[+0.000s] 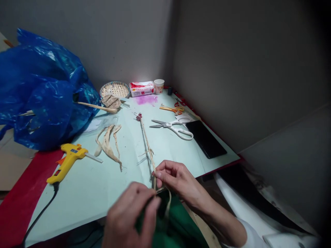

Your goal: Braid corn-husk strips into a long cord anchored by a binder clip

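Here, right fingers [163, 176] pinch the cord [147, 142] running forward; left fingers [144, 198] pinch its strands [154, 184].

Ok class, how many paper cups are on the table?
1: the paper cup, just right of the red-and-white packet. The blue bag could hide others.

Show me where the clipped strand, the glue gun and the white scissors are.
clipped strand [146, 138]: head view, on its stretch below the clip [139, 117].
glue gun [69, 159]: head view, on its yellow body.
white scissors [168, 125]: head view, around the pivot.
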{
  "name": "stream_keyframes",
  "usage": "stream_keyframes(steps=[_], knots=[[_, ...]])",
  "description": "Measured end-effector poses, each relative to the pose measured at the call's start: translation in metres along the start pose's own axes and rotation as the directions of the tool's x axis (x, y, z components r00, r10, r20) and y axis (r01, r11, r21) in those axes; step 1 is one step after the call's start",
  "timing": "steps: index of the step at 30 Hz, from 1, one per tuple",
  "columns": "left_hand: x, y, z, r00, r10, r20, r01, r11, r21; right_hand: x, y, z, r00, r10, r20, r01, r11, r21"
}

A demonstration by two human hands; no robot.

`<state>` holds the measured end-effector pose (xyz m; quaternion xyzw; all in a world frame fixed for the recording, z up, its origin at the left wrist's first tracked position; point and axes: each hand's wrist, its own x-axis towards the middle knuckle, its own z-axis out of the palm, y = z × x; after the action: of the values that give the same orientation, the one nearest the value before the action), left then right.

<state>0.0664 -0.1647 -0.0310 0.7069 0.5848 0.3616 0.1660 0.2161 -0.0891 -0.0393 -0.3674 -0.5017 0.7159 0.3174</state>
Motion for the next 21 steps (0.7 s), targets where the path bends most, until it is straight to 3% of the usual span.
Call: stream_keyframes(steps=[2,4,7,9,11,14,17,21], knots=[[0.015,0.0,-0.009,0.965,-0.264,0.004,0.261,0.952,-0.16,-0.001,0.0,0.0,1.0,-0.006,0.011,0.006,1.0,0.012],[0.03,-0.003,-0.012,0.885,-0.39,0.254,0.461,0.809,-0.364,-0.002,0.0,0.0,0.999,-0.03,0.022,0.029,0.999,0.037],[0.043,-0.009,-0.006,0.776,-0.283,0.564,0.62,0.504,-0.601,-0.003,-0.001,0.0,0.995,-0.057,0.085,0.047,0.992,0.115],[0.046,-0.012,0.0,0.73,-0.224,0.646,0.68,0.331,-0.654,-0.004,-0.002,-0.003,0.992,-0.079,0.101,0.071,0.994,0.083],[0.046,-0.012,0.005,0.694,-0.233,0.681,0.72,0.236,-0.653,-0.005,-0.003,-0.006,0.992,-0.103,0.067,0.106,0.994,-0.039],[0.047,-0.011,0.009,0.678,-0.314,0.664,0.731,0.2,-0.652,-0.009,-0.003,-0.008,0.993,-0.116,0.018,0.117,0.969,-0.219],[0.048,-0.01,0.013,0.7,-0.391,0.597,0.705,0.248,-0.664,-0.013,-0.004,-0.006,0.99,-0.139,-0.004,0.126,0.91,-0.394],[0.047,-0.012,0.016,0.725,-0.383,0.572,0.686,0.326,-0.651,-0.017,-0.004,-0.006,0.981,-0.194,0.011,0.173,0.843,-0.51]])
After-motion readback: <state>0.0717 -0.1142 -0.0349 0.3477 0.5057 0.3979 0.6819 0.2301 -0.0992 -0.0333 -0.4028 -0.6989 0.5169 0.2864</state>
